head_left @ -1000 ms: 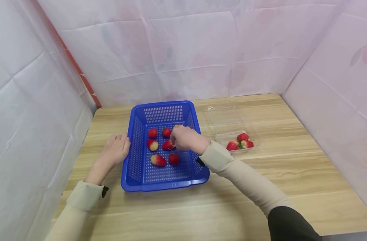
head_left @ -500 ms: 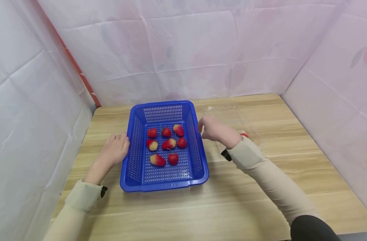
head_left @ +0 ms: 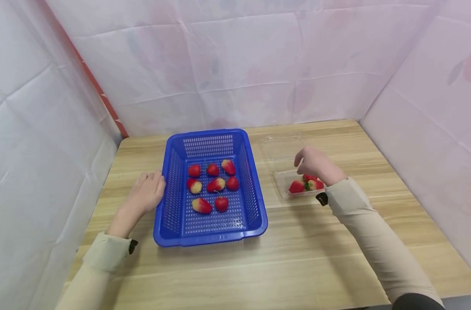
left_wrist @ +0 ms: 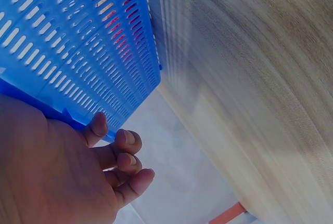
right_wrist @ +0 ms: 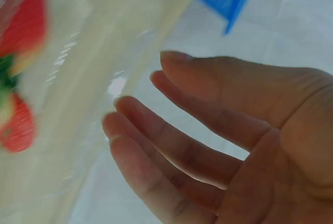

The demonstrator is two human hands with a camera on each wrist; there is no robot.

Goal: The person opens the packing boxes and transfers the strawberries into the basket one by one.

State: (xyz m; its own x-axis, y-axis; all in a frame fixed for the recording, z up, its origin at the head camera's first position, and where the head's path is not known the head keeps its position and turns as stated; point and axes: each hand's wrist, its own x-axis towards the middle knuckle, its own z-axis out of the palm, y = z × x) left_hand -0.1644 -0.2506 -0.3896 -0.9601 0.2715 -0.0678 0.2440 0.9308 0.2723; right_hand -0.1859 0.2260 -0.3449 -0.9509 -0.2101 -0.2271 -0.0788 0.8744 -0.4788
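Note:
My left hand (head_left: 145,191) holds the left rim of a blue plastic basket (head_left: 210,238). In the left wrist view, curled fingers (left_wrist: 127,141) lie below the rim; the thumb is hidden. Several red strawberries lie spread on the basket floor, some with pale yellow tops, among them a strawberry (head_left: 202,206) near the front. Over a clear plastic clamshell box (head_left: 283,185) hovers my right hand (head_left: 316,165), its fingers loosely bent and nothing between them. Beneath it in the box are three strawberries (head_left: 297,186), partly covered by the hand in the head view.
The clamshell's lid (head_left: 281,148) lies folded back behind its tray. Basket and box stand side by side on a wooden table (head_left: 235,275). Pale cloth walls (head_left: 235,64) close off the back and both sides.
My right hand has left the basket, where a strawberry and a red fruit beside it now show at the right, and has moved right over the clear box. My left hand stays at the rim.

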